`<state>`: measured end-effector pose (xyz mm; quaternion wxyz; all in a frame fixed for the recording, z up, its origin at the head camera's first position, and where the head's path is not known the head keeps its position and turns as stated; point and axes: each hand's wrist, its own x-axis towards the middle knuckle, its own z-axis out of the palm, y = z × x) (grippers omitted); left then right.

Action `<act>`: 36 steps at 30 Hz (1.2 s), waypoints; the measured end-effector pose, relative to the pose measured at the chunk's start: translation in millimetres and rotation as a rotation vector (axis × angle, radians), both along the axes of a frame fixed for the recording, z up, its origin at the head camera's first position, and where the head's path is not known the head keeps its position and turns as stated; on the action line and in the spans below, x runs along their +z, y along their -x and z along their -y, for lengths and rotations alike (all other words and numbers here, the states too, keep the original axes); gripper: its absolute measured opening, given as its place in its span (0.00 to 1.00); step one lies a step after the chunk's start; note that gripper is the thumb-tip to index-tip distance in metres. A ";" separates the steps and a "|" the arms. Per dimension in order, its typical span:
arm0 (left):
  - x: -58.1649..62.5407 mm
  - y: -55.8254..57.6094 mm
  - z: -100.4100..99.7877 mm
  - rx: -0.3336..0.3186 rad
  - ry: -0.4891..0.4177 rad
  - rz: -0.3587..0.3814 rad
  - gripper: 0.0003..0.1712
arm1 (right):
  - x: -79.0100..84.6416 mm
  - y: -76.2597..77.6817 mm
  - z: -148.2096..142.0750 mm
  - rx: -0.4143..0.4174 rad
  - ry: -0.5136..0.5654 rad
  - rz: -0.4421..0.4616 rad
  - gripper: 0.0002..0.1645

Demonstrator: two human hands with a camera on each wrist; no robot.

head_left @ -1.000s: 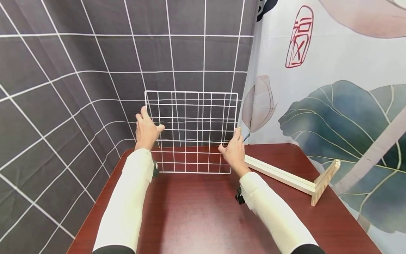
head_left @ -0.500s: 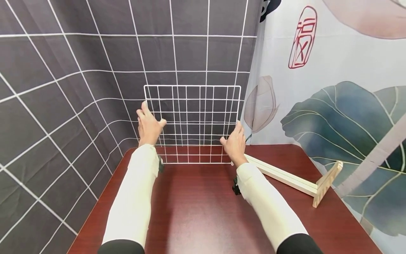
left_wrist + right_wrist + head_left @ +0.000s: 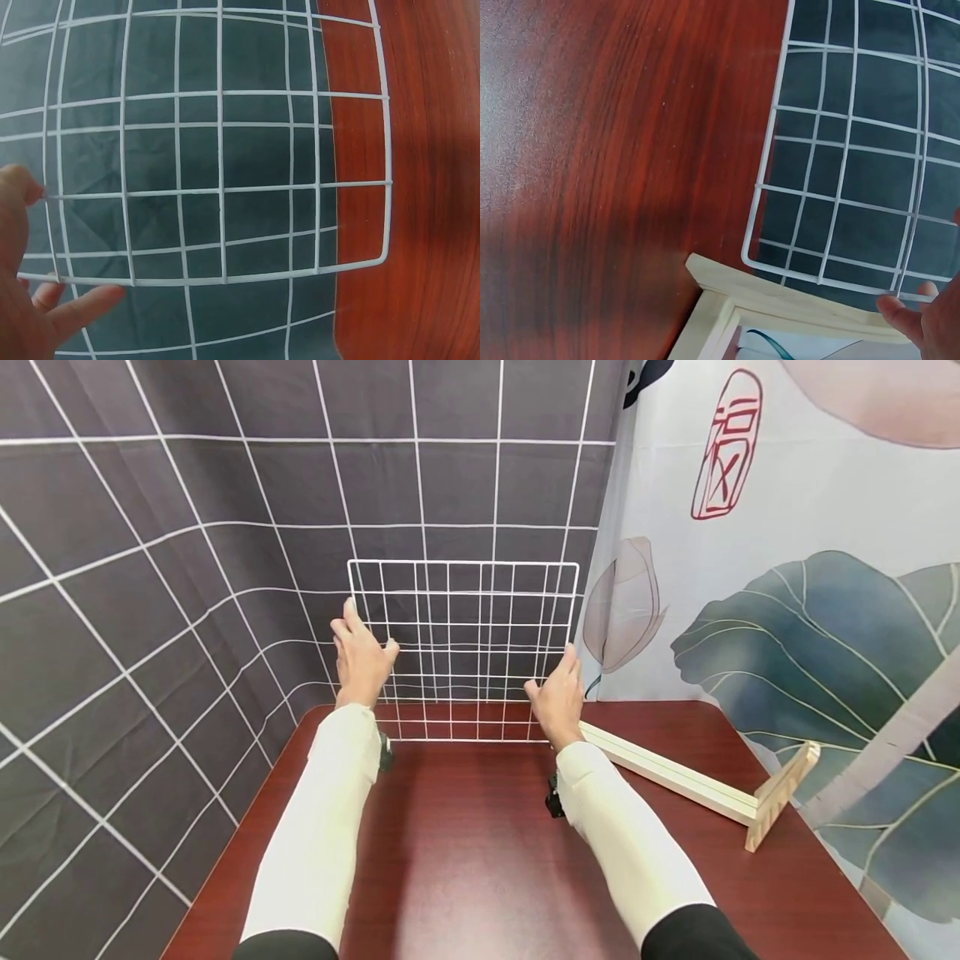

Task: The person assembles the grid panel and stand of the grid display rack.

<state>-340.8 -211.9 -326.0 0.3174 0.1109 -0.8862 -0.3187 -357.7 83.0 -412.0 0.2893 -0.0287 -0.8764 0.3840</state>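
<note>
A white wire grid panel [image 3: 465, 562] stands nearly upright over the far part of the table, facing me. My left hand [image 3: 360, 662] holds its left edge, thumb on the near side and fingers along the outer wire. In the left wrist view, the fingers [image 3: 88, 309] reach past the panel's border wire. My right hand [image 3: 558, 703] grips the opposite edge, a little lower down. The right wrist view shows fingertips [image 3: 901, 315] at that border wire, close to a rounded lower corner of the panel.
Right of the panel lies a pale wooden bar [image 3: 675, 772] with a wooden crosspiece [image 3: 783, 795] at its near end; its far end is behind my right hand. Dark grid-patterned cloth [image 3: 247, 560] hangs behind and left of the reddish-brown table [image 3: 465, 852]. A floral curtain [image 3: 810, 635] hangs at right.
Both hands have carried the panel up and away from me, mostly in the first half second. Since then it has barely moved. The head view has turned slightly left. The wooden bar stays put.
</note>
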 end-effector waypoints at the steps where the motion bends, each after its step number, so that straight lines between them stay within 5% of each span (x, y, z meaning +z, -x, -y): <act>1: 0.4 0.0 -0.6 0.002 0.000 -0.003 0.57 | 0.2 0.0 -0.1 0.003 0.005 -0.002 0.58; 15: 4.0 -9.0 -19.7 -0.052 0.069 -0.030 0.56 | 10.6 -1.1 1.5 -0.009 0.030 0.015 0.59; 27: -4.9 -10.8 -45.4 -0.150 0.487 -0.063 0.51 | 24.1 0.6 3.0 0.015 0.011 0.003 0.58; 36: -25.5 -12.9 -69.5 -0.219 0.571 -0.015 0.51 | 26.8 -0.4 6.9 0.004 0.022 0.016 0.59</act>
